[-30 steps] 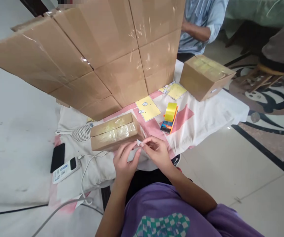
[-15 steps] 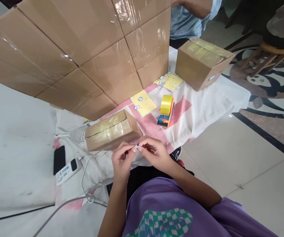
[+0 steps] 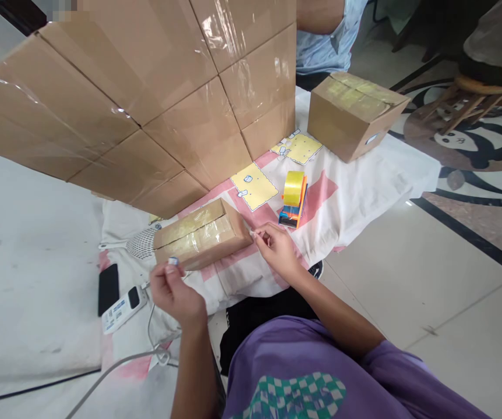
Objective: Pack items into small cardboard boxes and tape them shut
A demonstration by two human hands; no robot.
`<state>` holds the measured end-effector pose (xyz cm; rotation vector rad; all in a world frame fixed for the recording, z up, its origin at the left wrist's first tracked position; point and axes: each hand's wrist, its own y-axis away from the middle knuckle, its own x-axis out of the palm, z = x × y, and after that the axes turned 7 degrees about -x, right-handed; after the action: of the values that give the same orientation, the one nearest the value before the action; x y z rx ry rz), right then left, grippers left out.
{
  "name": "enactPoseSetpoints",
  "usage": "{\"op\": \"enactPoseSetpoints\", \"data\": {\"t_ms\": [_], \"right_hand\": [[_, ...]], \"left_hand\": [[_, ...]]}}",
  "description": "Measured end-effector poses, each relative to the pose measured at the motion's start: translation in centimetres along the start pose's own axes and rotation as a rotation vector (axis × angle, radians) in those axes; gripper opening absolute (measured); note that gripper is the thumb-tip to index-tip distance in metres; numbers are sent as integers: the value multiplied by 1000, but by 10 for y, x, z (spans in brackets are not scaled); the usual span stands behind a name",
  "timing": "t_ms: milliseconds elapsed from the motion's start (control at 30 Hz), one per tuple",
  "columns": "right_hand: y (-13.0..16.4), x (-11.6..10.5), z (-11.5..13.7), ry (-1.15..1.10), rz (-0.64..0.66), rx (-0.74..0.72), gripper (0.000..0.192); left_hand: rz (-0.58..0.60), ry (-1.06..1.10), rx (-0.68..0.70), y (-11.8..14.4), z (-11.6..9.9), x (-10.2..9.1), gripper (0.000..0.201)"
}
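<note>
My left hand [image 3: 176,294] is closed, pinching a small white-and-blue piece [image 3: 173,261] that looks like a sticker, held up in front of the left part of a taped cardboard box [image 3: 201,238]. At that box's right end, my right hand [image 3: 277,250] has thumb and forefinger pressed together. A tiny pale bit seems to show at those fingertips, too small to name. The box lies closed, with shiny yellowish tape along its top. Beyond my right hand stands a tape dispenser [image 3: 293,199] with a yellow roll, coloured orange and blue.
A wall of taped cartons [image 3: 181,110] rises behind the box. Another taped box [image 3: 356,116] sits at the back right, near a person in light blue [image 3: 325,49]. A black phone [image 3: 108,290], white power strip [image 3: 123,309], cables and fly swatter [image 3: 141,243] lie at left.
My hands, together before, have moved apart: the left went left with the small piece, the right slightly up and right to the box's end. The other person's arm has shifted.
</note>
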<state>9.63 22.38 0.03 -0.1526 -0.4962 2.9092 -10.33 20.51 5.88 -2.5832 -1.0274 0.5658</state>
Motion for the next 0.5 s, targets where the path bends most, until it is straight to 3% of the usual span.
{"op": "enactPoseSetpoints", "data": {"t_ms": [100, 200, 300, 400, 500], "right_hand": [[-15, 13, -26, 97, 18, -44, 13], [-24, 29, -44, 52, -2, -27, 16], [-28, 42, -52, 3, -36, -22, 17], [-30, 47, -55, -33, -28, -42, 19], [-22, 42, -55, -88, 96, -84, 34]], "left_hand": [[-115, -143, 154, -35, 15, -10, 16], [12, -229, 120, -56, 29, -10, 16], [148, -388, 55, -58, 37, -4, 19], [119, -527, 61, -53, 42, 3, 22], [115, -610, 80, -50, 45, 7, 25]]}}
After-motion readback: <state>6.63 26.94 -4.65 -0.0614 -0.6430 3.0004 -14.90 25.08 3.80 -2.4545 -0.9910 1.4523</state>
